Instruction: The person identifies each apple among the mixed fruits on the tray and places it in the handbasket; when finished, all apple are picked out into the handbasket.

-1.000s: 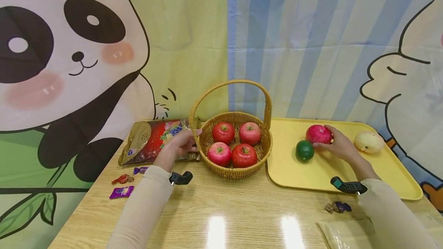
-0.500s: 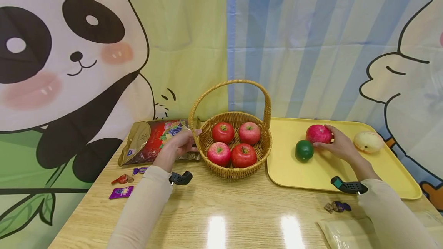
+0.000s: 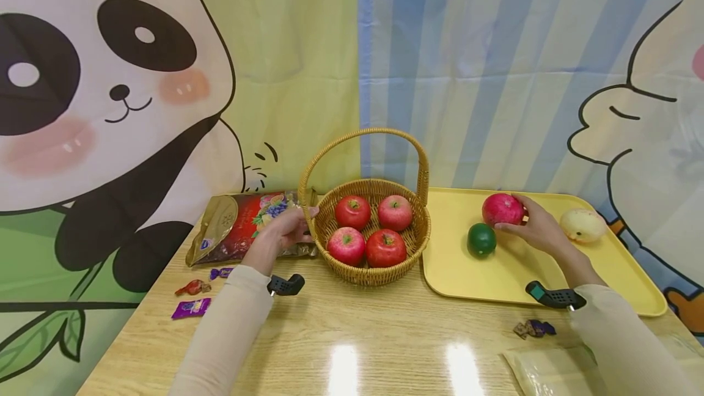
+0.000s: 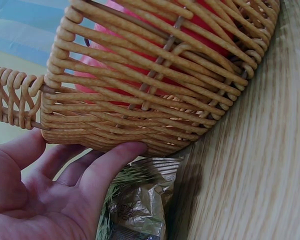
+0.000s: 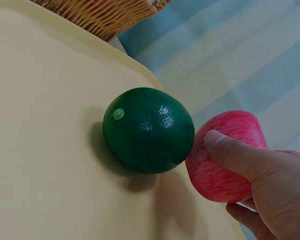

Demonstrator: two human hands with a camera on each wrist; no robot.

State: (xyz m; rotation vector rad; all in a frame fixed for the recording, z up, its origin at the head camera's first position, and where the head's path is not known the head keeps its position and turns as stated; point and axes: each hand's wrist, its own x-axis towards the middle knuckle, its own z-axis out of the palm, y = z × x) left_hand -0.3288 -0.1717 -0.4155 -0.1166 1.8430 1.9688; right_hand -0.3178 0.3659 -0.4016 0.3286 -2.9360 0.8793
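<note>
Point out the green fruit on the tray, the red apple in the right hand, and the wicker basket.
green fruit [image 5: 147,130], right wrist view, middle of its glossy skin.
red apple [image 3: 500,209], head view, its left front face.
wicker basket [image 3: 379,275], head view, front of its woven wall.

**Bench surroundings**

Green lime [image 3: 481,239] and pale pear [image 3: 582,225] sit on the yellow tray [image 3: 616,274]. Snack bag [image 3: 236,225] lies left of centre; three wrapped candies [image 3: 192,289] near the left edge, another [image 3: 531,328] by a clear packet [image 3: 550,371]. Panda curtain [image 3: 110,90] hangs behind.
</note>
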